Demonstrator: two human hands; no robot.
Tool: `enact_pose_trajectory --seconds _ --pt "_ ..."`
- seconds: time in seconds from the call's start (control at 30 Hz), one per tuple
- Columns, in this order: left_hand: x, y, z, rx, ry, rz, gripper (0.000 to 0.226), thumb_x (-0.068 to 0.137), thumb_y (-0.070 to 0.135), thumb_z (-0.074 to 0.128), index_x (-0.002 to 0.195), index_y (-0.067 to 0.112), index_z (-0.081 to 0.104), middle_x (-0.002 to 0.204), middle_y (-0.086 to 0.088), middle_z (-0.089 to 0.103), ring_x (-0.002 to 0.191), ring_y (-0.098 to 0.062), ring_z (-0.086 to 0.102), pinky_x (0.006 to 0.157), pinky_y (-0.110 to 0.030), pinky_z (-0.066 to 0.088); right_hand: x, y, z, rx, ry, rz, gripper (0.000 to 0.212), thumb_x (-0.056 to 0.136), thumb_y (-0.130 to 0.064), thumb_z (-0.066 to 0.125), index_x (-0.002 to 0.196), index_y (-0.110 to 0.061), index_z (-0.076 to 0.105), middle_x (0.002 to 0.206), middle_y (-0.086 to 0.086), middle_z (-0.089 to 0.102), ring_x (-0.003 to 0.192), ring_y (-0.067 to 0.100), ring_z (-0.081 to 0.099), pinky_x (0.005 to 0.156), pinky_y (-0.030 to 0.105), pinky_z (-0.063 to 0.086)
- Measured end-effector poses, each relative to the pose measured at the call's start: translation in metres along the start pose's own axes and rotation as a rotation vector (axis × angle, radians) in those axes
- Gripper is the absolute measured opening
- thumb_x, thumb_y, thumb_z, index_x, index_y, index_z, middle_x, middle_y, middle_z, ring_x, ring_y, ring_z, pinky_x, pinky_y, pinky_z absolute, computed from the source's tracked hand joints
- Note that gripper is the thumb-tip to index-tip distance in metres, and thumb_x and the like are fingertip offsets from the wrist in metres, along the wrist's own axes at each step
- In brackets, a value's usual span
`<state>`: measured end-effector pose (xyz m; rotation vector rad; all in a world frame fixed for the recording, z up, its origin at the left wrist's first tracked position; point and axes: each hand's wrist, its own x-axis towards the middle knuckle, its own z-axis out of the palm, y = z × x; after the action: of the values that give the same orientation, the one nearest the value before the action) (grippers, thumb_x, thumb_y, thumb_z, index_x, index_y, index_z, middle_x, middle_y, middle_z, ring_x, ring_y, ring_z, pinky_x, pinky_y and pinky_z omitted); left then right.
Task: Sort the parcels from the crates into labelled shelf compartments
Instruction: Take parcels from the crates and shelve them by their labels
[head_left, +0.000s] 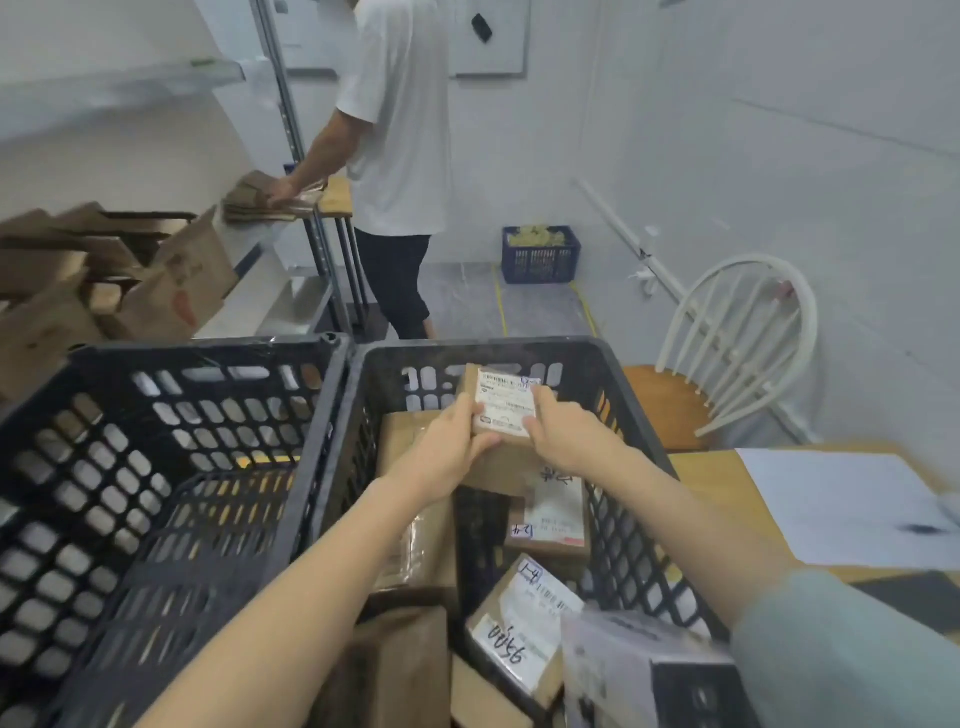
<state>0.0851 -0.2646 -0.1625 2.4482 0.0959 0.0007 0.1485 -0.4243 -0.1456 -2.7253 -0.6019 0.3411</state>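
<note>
- Nearest, below the right forearm, a pale grey carton (644, 670) lies blurred at the picture's edge.
- Just left of it, under the right forearm, a brown parcel (519, 623) lies tilted. It has a white label, a small tag reading "1-4" and a handwritten number.
- Under the left forearm stands a plain brown box (400, 670), and beyond that lies a taped flat parcel (415, 540).
- Below the right wrist lies a labelled parcel (553, 514) with a small handwritten tag at its corner.
- All of these lie in the right crate (519, 345), black with latticed walls.
- The left hand (452, 447) grips the small parcel (504, 410) at its near left corner, fingers curled round the edge.
- The right hand (558, 436) clasps its right side, fingers up along the edge.
- The small parcel sits between both hands, over the far end of the right crate. It is a brown cardboard box, its top nearly covered by a white printed label; the print is too blurred to read.
- Left of the left hand stands the left crate (208, 348), touching the right crate.
- Right of the right hand, a wooden table (706, 483) bears a white sheet (852, 504); beyond it stands a white chair (727, 353).
- Far left of the hands, brown paper bags (182, 280) stand on a shelf.
- Beyond the hands, a person in a white T-shirt (400, 130) stands, with a blue crate (540, 254) on the floor.
</note>
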Motion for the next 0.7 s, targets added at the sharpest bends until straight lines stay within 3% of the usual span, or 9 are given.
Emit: enact_pose_trajectory --seconds 0.23,0.4,0.47,0.57,0.7 --pt "-0.019 0.002 -0.004 -0.013 0.052 0.056 0.044 0.099 0.032 0.053 0.131 0.007 0.039 0.144 -0.012 0.044 0.128 -0.026 0.045 0.101 -0.037 0.04 -0.015 -0.011 0.002 0.052 0.041 -0.038 0.051 0.102 -0.025 0.034 0.148 -0.01 0.017 0.13 0.023 0.05 0.106 0.042 0.054 0.078 0.04 0.041" --pt "-0.033 -0.001 -0.01 -0.094 0.13 0.047 0.037 0.099 0.039 0.051 0.124 0.012 0.044 0.127 -0.006 0.047 0.114 -0.016 0.047 0.088 -0.026 0.037 -0.027 -0.017 0.0 0.126 0.104 -0.075 0.055 0.101 -0.025 0.04 0.149 -0.015 0.016 0.132 0.024 0.044 0.113 0.042 0.05 0.078 0.039 0.037" --pt "-0.037 -0.002 -0.013 -0.129 0.157 0.045 0.036 0.096 0.039 0.055 0.122 0.016 0.044 0.125 -0.003 0.045 0.117 -0.018 0.049 0.093 -0.029 0.041 -0.034 -0.02 -0.004 0.123 0.109 -0.1 0.058 0.099 -0.026 0.043 0.149 -0.017 0.014 0.137 0.025 0.039 0.119 0.044 0.045 0.085 0.043 0.04" --pt "-0.045 -0.001 -0.021 -0.154 0.134 0.04 0.061 0.085 0.041 0.071 0.134 0.027 0.037 0.133 -0.001 0.038 0.118 -0.017 0.048 0.099 -0.031 0.042 -0.044 -0.024 -0.011 0.1 0.138 -0.162 0.067 0.097 -0.027 0.047 0.152 -0.02 0.008 0.14 0.02 0.034 0.121 0.041 0.044 0.096 0.05 0.042" --pt "-0.057 0.004 -0.03 -0.171 0.085 0.049 0.099 0.078 0.035 0.079 0.152 0.035 0.013 0.15 -0.001 0.034 0.13 -0.017 0.042 0.105 -0.032 0.035 -0.063 -0.03 -0.018 0.092 0.156 -0.212 0.076 0.096 -0.025 0.051 0.153 -0.024 0.0 0.135 0.016 0.032 0.111 0.036 0.05 0.092 0.045 0.045"
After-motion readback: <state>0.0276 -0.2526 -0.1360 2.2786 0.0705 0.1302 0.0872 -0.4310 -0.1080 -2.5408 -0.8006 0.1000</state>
